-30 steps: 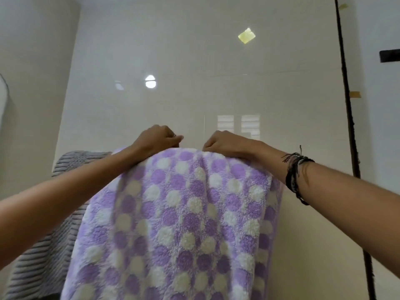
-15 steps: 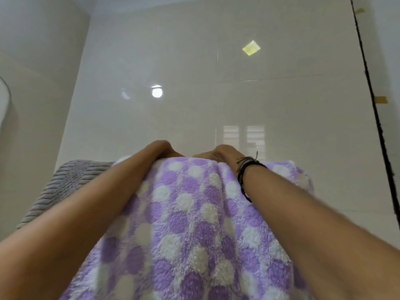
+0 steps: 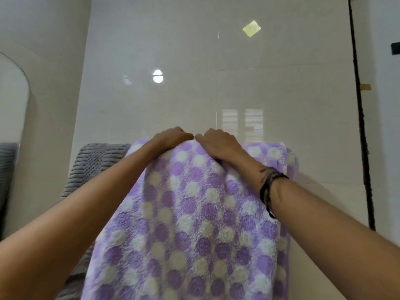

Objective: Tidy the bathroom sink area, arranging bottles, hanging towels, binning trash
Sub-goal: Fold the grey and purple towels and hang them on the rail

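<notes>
A purple towel with white and beige dots [image 3: 194,224] hangs in front of me, draped over a rail that it hides. My left hand [image 3: 170,138] and my right hand [image 3: 218,141] rest side by side on its top fold, fingers curled over the far side and almost touching each other. A dark bracelet circles my right wrist. Whether the fingers pinch the cloth or only press on it is hidden behind the fold.
A grey ribbed towel [image 3: 95,165] hangs just left of the purple one. Glossy cream wall tiles [image 3: 184,94] stand close behind. A mirror edge [image 3: 13,105] is at far left, and a black vertical strip [image 3: 361,126] runs down the right.
Both hands stayed together on the towel's top fold. The towel's right top corner has spread out to the right, and the view has shifted back a little.
</notes>
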A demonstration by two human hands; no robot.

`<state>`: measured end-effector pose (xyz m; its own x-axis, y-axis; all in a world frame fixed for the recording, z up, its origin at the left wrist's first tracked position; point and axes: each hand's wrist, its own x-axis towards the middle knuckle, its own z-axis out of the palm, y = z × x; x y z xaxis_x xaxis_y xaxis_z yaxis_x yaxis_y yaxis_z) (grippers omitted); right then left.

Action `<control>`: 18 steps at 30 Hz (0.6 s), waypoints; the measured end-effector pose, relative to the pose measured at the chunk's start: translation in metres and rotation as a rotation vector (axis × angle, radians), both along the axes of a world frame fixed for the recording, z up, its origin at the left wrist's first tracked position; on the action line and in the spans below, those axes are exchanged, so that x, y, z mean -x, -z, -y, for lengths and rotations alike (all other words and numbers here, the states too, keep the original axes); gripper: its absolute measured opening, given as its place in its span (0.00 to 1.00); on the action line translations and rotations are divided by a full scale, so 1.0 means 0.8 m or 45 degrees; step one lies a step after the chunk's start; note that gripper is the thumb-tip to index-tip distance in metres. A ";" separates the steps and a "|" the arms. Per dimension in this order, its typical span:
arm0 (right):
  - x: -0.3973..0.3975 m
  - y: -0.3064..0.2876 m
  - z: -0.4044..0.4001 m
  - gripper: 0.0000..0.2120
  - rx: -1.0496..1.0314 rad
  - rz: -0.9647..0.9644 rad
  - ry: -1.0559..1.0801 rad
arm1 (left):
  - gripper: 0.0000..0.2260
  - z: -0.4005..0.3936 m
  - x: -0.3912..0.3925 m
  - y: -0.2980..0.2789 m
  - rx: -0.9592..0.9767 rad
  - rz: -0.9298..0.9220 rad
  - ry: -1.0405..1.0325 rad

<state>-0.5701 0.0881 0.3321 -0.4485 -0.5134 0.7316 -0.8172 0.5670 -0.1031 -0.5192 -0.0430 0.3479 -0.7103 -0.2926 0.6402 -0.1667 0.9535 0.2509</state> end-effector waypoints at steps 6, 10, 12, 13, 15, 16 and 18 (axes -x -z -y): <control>-0.014 0.103 -0.063 0.18 0.243 -0.556 0.071 | 0.15 -0.014 -0.042 0.084 0.217 -0.640 -0.009; -0.009 0.155 -0.099 0.23 0.536 -0.504 0.178 | 0.14 -0.015 -0.051 0.120 0.282 -0.814 0.079; -0.011 0.176 -0.114 0.34 0.811 -0.239 0.199 | 0.14 -0.013 -0.057 0.125 0.248 -0.811 0.103; -0.013 0.185 -0.119 0.39 0.938 -0.052 0.153 | 0.14 -0.011 -0.061 0.125 0.209 -0.823 0.108; -0.016 0.197 -0.127 0.45 1.138 0.341 -0.092 | 0.13 -0.007 -0.068 0.120 0.110 -0.887 0.042; -0.018 0.201 -0.129 0.44 1.207 0.525 -0.243 | 0.13 -0.004 -0.071 0.118 0.037 -0.927 -0.030; -0.021 0.207 -0.134 0.37 1.262 0.787 -0.441 | 0.14 0.002 -0.075 0.113 -0.203 -0.987 -0.179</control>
<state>-0.5533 0.1955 0.1665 -0.8101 -0.0150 0.5860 -0.5695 -0.2166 -0.7929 -0.4591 -0.0445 0.2573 -0.0304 -0.4757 0.8791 -0.0049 0.8796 0.4757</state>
